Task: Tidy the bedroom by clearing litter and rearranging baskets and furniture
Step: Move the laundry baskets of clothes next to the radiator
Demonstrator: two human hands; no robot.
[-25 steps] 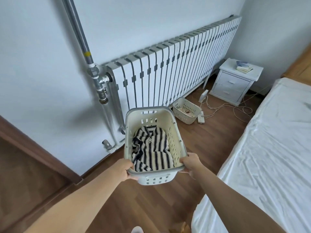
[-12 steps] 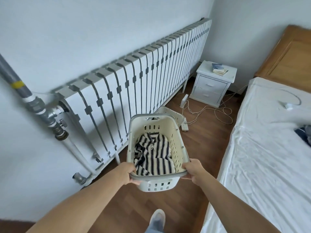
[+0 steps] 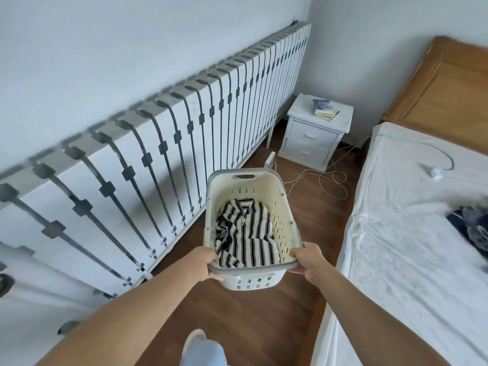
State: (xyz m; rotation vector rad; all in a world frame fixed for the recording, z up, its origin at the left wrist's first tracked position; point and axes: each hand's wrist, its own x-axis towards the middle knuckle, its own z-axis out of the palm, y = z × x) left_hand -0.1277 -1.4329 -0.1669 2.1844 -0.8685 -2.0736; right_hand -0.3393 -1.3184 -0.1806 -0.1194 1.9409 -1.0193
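We are walking forward, one foot landing just below the basket. Our left hand and right hand are each gripping a near corner of the basket's rim, fingers curled over the edge, and are holding it in the air above the floor. A striped garment is lying crumpled inside the basket.

What has just changed is our place in the room. A second ago a pipe and a wall corner were standing left of the basket. Now only the radiator is running along that side, and the bed is lying to the basket's right. A smaller basket that was showing on the floor beyond ours is now hidden behind it. The grip and the garment are looking the same as before.

We are judging from this that we are carrying the basket down the aisle toward the far corner. The rearranging step is under way, and the basket is not yet set down.

Beyond the basket, loose cables are trailing over the floor. Farther on, a nightstand is carrying some books. Farthest to the right, the headboard is closing the view.

We are finding no readable writing: the book covers are too small, and the basket is showing no label.
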